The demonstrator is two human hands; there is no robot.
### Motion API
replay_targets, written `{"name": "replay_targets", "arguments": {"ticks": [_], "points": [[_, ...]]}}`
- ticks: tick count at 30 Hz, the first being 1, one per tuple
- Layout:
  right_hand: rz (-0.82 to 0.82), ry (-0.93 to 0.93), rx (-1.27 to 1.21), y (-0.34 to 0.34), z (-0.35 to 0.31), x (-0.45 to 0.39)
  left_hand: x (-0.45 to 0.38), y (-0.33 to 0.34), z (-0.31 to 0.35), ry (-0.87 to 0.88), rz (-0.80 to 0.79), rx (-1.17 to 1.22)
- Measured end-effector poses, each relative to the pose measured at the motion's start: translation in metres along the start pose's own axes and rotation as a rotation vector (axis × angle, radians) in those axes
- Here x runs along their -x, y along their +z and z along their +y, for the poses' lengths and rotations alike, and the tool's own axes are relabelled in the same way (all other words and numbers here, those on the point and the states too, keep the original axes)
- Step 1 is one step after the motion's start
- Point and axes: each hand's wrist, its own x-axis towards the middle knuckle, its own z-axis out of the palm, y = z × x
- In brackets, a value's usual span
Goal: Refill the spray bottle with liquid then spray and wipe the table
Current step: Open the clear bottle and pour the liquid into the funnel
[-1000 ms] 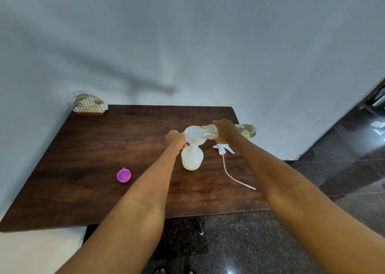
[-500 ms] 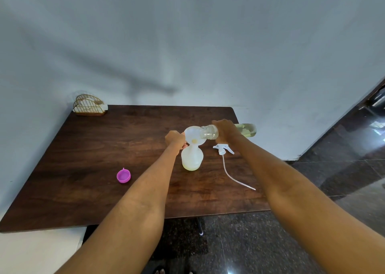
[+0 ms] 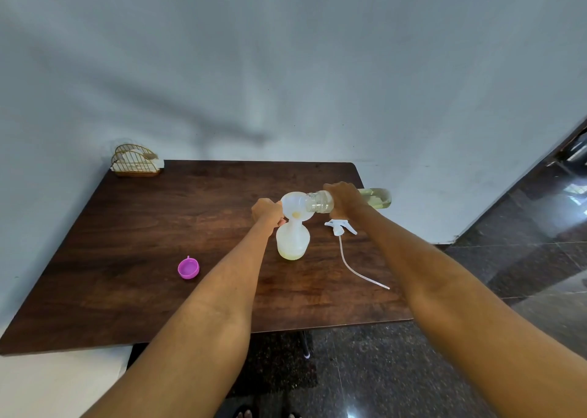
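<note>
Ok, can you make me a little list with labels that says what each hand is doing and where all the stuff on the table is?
left hand: holds the funnel steady
funnel: sits in the spray bottle neck
right hand: grips the refill bottle, tipped sideways into the funnel
spray bottle: upright, a little yellowish liquid at the bottom
sprayer head: off, lying right of the bottle, tube trailing
purple cap: lying on the left
napkin holder: far left corner
table: dark wood
</note>
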Motion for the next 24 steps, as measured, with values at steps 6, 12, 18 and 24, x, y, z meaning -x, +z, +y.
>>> {"name": "replay_targets", "arguments": {"ticks": [6, 12, 18, 24], "points": [[0.008, -0.003, -0.012, 0.0007, 0.0013, 0.0005, 0.0005, 0.0001, 0.001, -0.004, 0.003, -0.01], [0.006, -0.004, -0.006, -0.0001, 0.0009, -0.0001, 0.0003, 0.0002, 0.0005, -0.016, 0.013, -0.007], [0.003, -0.003, 0.0, 0.0011, 0.0014, -0.0011, 0.0011, 0.0002, 0.0014, -0.014, 0.014, -0.011], [0.012, -0.011, 0.003, 0.0033, 0.0022, -0.0015, 0.0014, 0.0003, 0.0006, -0.009, 0.011, -0.004]]}}
